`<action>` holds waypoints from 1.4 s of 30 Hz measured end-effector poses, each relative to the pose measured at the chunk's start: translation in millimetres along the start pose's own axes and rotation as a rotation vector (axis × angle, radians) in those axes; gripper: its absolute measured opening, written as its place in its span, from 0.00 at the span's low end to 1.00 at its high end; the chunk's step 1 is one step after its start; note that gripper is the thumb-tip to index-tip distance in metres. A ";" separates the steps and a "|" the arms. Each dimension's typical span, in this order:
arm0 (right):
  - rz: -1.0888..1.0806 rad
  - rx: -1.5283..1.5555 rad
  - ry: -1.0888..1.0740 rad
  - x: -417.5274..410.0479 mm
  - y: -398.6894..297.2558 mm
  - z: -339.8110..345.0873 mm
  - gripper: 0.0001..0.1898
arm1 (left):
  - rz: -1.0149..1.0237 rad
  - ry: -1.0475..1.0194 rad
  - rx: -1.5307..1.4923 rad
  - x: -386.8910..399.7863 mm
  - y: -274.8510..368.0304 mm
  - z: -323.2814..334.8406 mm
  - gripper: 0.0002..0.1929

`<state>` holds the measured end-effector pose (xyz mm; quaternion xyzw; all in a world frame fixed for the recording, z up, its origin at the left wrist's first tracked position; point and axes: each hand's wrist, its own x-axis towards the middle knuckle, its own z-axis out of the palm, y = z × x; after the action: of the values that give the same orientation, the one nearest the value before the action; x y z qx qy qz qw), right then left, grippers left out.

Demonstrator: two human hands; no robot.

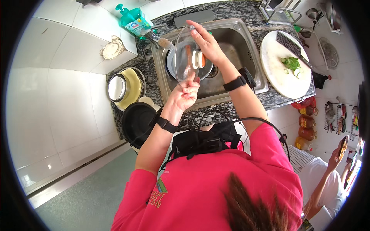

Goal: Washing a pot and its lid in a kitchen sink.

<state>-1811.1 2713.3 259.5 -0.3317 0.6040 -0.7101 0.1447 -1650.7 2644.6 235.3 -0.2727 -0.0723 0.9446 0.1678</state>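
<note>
A clear glass pot lid is held tilted on edge over the left part of a stainless steel sink. Its white and orange knob faces right. My left hand grips the lower rim, fingers curled. At the upper rim rests my right hand, its fingers extended along the edge. The faucet, with a pale tan sleeve at its spout, reaches close to the lid's left side. Partly hidden behind the glass, a round light-coloured vessel sits in the sink.
Right of the sink, a round white cutting board carries a dark-bladed knife and cut cucumber. A green pump bottle stands behind the faucet. Left are stacked bowls and a black pot. Another person is at right.
</note>
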 end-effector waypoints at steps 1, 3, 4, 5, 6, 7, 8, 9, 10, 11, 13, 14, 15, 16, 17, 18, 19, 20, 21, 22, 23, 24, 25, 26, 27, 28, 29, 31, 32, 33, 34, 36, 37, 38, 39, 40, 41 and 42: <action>0.000 0.000 -0.002 -1.8 9.1 -2.5 0.19 | 0.005 0.006 -0.029 -2.2 -0.9 0.7 0.16; 0.219 0.283 0.017 -8.7 36.7 -2.3 0.20 | -0.010 -0.064 -0.016 -3.5 -2.5 2.2 0.16; 0.353 0.445 0.133 -16.0 48.2 4.4 0.19 | -0.025 -0.131 -0.006 -3.0 -2.0 2.9 0.16; 0.363 0.450 0.201 -21.2 53.4 9.9 0.18 | -0.123 -0.187 0.032 -5.1 -4.0 6.6 0.19; 0.373 0.455 0.270 -24.7 58.4 13.9 0.18 | -0.112 -0.130 0.214 -6.4 -4.7 11.6 0.24; 0.431 0.409 0.243 -25.5 62.5 10.7 0.17 | 0.092 0.107 0.415 -7.7 -11.8 14.9 0.27; 0.485 0.362 0.215 -24.1 61.4 4.6 0.15 | 0.297 0.345 0.613 -14.8 -26.8 39.6 0.30; 0.484 0.336 0.222 -23.8 60.7 1.7 0.15 | 0.424 0.252 0.559 -5.0 -5.1 13.7 0.35; 0.548 0.229 0.161 -25.8 58.5 -6.6 0.16 | 0.420 0.069 0.518 -15.5 1.6 12.3 0.38; 0.509 0.040 0.155 -25.2 57.2 -11.7 0.16 | 0.483 0.031 0.482 -21.6 3.3 18.5 0.38; 0.470 -0.150 0.155 -26.7 59.8 -14.2 0.16 | 0.545 0.009 0.491 -28.2 10.8 21.3 0.37; 0.375 -0.268 0.168 -26.4 57.7 -6.3 0.17 | 0.547 0.009 0.491 -27.5 9.7 20.5 0.37; 0.278 -0.386 0.181 -25.4 55.2 0.3 0.18 | 0.631 0.102 0.600 -25.6 7.9 19.1 0.34; 0.306 -0.454 0.115 -30.7 51.3 2.8 0.17 | 0.713 0.196 0.709 -24.3 6.9 17.8 0.32; 0.253 -0.519 0.094 -36.7 50.2 7.8 0.17 | 0.734 0.159 0.652 -23.8 8.7 17.7 0.29; 0.199 -0.585 0.073 -42.2 51.3 12.4 0.18 | 0.731 0.156 0.654 -23.3 8.7 17.3 0.29; 0.279 -0.619 0.029 -47.3 53.0 15.9 0.19 | 0.775 0.185 0.615 -23.2 7.9 16.8 0.29; 0.182 -0.715 0.041 -55.4 54.0 19.6 0.22 | 0.821 0.215 0.574 -24.0 7.1 16.4 0.29; 0.180 -0.719 0.046 -62.3 55.3 20.7 0.21 | 0.838 0.205 0.553 -23.4 8.1 12.4 0.30; 0.179 -0.722 0.052 -68.8 56.6 21.1 0.22 | 0.837 0.203 0.552 -20.7 7.5 10.8 0.30; 0.183 -0.723 0.053 -76.6 53.3 23.9 0.22 | 0.866 0.198 0.522 -18.1 5.0 8.8 0.30; 0.081 -0.767 0.057 -83.4 48.4 28.1 0.22 | 0.899 0.193 0.491 -16.3 4.0 6.9 0.30; -0.021 -0.810 0.062 -91.3 42.9 33.6 0.24 | 0.898 0.193 0.489 -14.3 7.2 5.0 0.30; 0.005 -0.726 0.008 -99.5 32.5 45.0 0.27 | 0.958 0.151 0.439 -11.4 12.5 3.5 0.30; -0.097 -0.762 -0.040 -109.8 19.6 54.1 0.27 | 1.013 0.105 0.385 -8.4 15.7 3.3 0.30; -0.201 -0.792 -0.088 -114.9 9.3 58.1 0.26 | 1.001 0.152 0.401 -10.7 16.2 8.4 0.28; -0.200 -0.792 -0.089 -112.5 3.2 57.7 0.26 | 0.970 0.156 0.394 -11.0 16.2 6.7 0.27; -0.327 -0.844 -0.203 -108.1 -7.6 56.8 0.24 | 0.941 0.164 0.386 -9.6 16.2 3.7 0.26; -0.339 -0.854 -0.238 -102.0 -8.3 52.6 0.22 | 0.966 0.233 0.417 -6.5 15.8 5.9 0.24; -0.368 -0.913 -0.224 -93.1 -4.5 52.1 0.22 | 0.989 0.301 0.447 -4.2 13.7 7.5 0.23; -0.397 -0.973 -0.210 -82.6 -0.1 52.4 0.22 | 0.958 0.174 0.467 -2.4 13.3 2.7 0.23; -0.413 -1.052 -0.192 -61.4 8.8 46.8 0.20 | 0.804 0.217 0.550 -3.2 -1.7 8.7 0.20; -0.385 -1.095 -0.202 -51.3 17.2 46.0 0.20 | 0.788 0.209 0.554 -4.3 -9.1 11.4 0.20; -0.355 -1.139 -0.214 -41.5 23.8 44.7 0.19 | 0.754 0.248 0.684 -7.1 -15.9 12.6 0.20; -0.069 -0.994 -0.317 -29.4 26.4 42.8 0.18 | 0.717 0.284 0.816 -7.9 -20.3 12.6 0.21; 0.212 -0.833 -0.404 -19.6 28.3 38.5 0.17 | 0.697 0.272 0.819 -6.4 -21.6 10.9 0.21; 0.301 -0.697 -0.423 -15.0 26.1 35.3 0.18 | 0.759 0.267 0.868 -8.4 -20.0 6.3 0.21; 0.305 -0.705 -0.414 -15.3 24.2 36.3 0.18 | 0.823 0.256 0.923 -10.0 -14.8 4.6 0.22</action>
<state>-1781.1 2689.5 233.7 -0.4030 0.8099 -0.3495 0.2440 -1641.2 2654.6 247.4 -0.2884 0.4741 0.8257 -0.1017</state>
